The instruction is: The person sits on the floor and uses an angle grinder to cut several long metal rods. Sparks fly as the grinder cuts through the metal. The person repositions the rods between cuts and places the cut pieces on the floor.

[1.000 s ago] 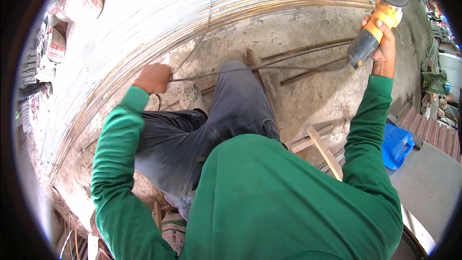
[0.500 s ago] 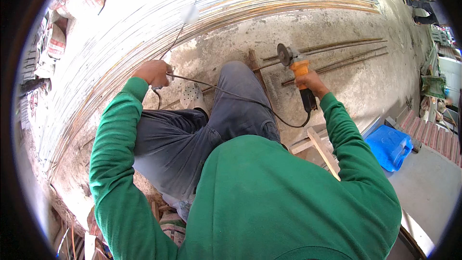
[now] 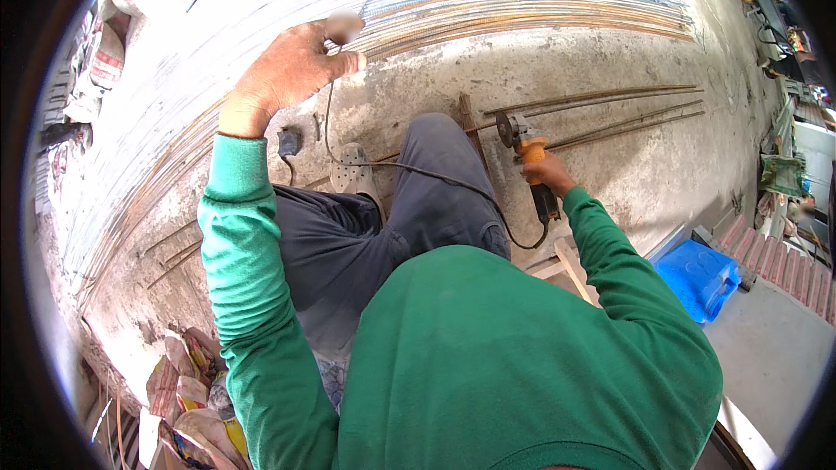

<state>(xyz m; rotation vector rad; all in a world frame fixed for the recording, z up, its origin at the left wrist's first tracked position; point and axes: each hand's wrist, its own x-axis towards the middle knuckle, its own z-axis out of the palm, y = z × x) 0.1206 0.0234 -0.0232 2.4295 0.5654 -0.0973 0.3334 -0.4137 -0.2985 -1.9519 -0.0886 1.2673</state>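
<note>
My right hand (image 3: 546,171) grips an orange and black angle grinder (image 3: 533,152) by its body, its disc (image 3: 505,130) pointing up and left over thin steel bars on the floor. My left hand (image 3: 292,65) is raised at the upper left, fingers curled around the grinder's dark power cord (image 3: 440,177). From the grinder's end the cord runs across my knee and up to that hand. Beyond the fingers it continues toward the top edge. A blurred spot covers the fingertips. Below this hand a small dark box (image 3: 290,141) with a cord lies on the concrete.
Long rebars (image 3: 522,13) lie in a broad band across the far floor. Several shorter bars (image 3: 627,126) rest right of the grinder. A blue jug (image 3: 699,271) stands at the right, wood pieces (image 3: 575,270) near my right arm, and sacks (image 3: 187,374) at the lower left.
My left hand has risen up and to the right, drawing the cord with it and uncovering the dark box. My right hand has shifted slightly down and left with the angle grinder.
</note>
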